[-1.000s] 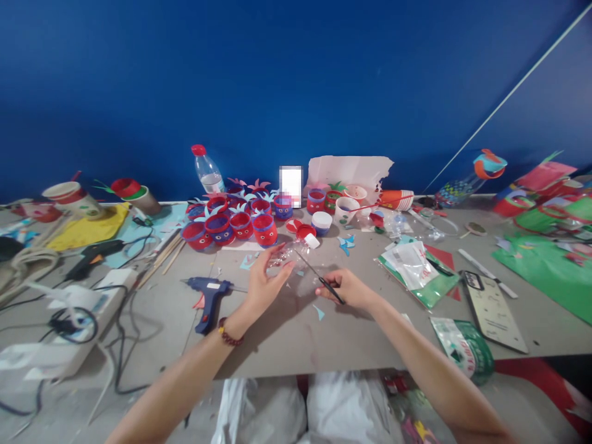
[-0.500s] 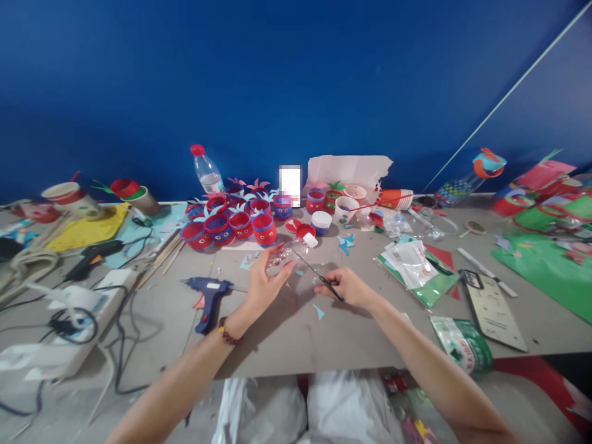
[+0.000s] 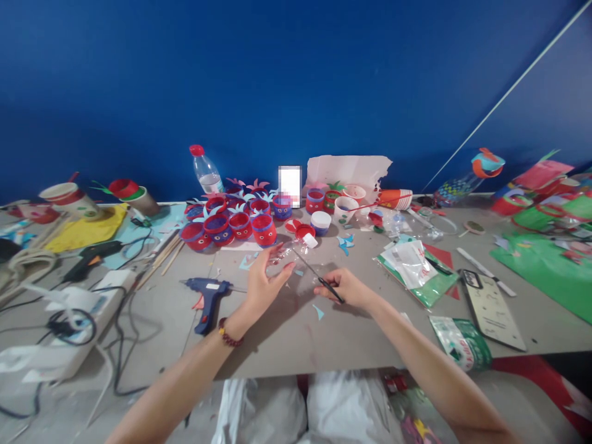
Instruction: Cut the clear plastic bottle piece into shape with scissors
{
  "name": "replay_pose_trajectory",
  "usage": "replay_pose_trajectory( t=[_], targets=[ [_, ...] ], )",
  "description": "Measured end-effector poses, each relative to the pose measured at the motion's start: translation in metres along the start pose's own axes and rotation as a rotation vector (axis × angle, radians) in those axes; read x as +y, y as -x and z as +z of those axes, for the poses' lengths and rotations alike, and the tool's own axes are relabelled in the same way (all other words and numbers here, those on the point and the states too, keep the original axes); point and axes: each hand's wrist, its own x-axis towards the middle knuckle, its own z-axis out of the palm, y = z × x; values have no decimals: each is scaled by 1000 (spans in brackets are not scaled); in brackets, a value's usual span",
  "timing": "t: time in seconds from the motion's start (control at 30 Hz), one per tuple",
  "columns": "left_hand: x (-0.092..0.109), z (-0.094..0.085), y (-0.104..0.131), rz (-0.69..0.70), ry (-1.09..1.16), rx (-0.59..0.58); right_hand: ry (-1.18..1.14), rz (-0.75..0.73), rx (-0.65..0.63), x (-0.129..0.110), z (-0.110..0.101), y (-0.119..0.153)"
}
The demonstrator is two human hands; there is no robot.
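Observation:
My left hand [image 3: 266, 280] is curled round the near left side of a clear plastic piece [image 3: 287, 254], thumb and fingers at its edge. It looks like a cut section of a bottle, and its outline is hard to follow against the table. In my right hand [image 3: 345, 288] is a pair of scissors [image 3: 317, 275] with dark handles. Their thin blades point up and left, and the tips reach the plastic piece. A light blue paper scrap [image 3: 319, 312] lies just below the scissors.
Red and blue cups with paper leaves [image 3: 222, 228] stand behind my left hand. A blue glue gun [image 3: 210, 299] lies to the left, near a power strip [image 3: 99, 314] with tangled cords. A phone [image 3: 493, 311] and plastic packets [image 3: 419, 271] lie to the right.

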Motion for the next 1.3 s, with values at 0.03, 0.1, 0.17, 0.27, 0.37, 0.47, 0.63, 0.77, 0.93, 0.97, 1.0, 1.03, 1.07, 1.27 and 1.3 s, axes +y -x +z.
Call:
replay_pose_trajectory(
  t=[0.03, 0.1, 0.17, 0.27, 0.37, 0.47, 0.63, 0.77, 0.93, 0.97, 1.0, 1.03, 1.07, 1.27, 1.3],
  targets=[
    [-1, 0, 0, 24, -16, -5, -7, -6, -11, -1, 0, 0],
    [-3, -1, 1, 77, -66, -16, -20, -17, -35, -2, 0, 1],
    [-4, -1, 1, 113, -116, -28, -32, -26, -45, -3, 0, 1],
    [-5, -1, 2, 138, -148, -19, -35, -35, -44, -2, 1, 1],
    [-6, -1, 2, 177, -163, 1, -23, -40, -28, 2, 1, 0],
    [-6, -1, 2, 200, -183, 14, -13, -35, -11, 4, 2, -1],
    [-4, -2, 1, 211, -204, 18, -2, -19, 9, 4, 3, -2],
    [-3, -3, 1, 211, -200, 23, 15, -15, 15, 2, 3, -2],
    [-6, -2, 1, 231, -224, 26, 11, -25, 1, 1, 3, 0],
    [-7, -2, 1, 241, -238, 26, 8, -25, -2, 1, 4, 0],
    [-8, -1, 1, 258, -254, 27, 2, -23, -4, 1, 4, 0],
    [-10, 0, 2, 282, -271, 30, -6, -19, -10, 1, 5, 0],
    [-11, 0, 2, 310, -288, 32, -17, -11, -17, 1, 5, 0],
    [-17, 4, 4, 382, -355, 26, -59, -23, -45, -2, 7, 1],
    [-17, 4, 4, 383, -358, 33, -61, -34, -46, -2, 7, 1]
  ],
)
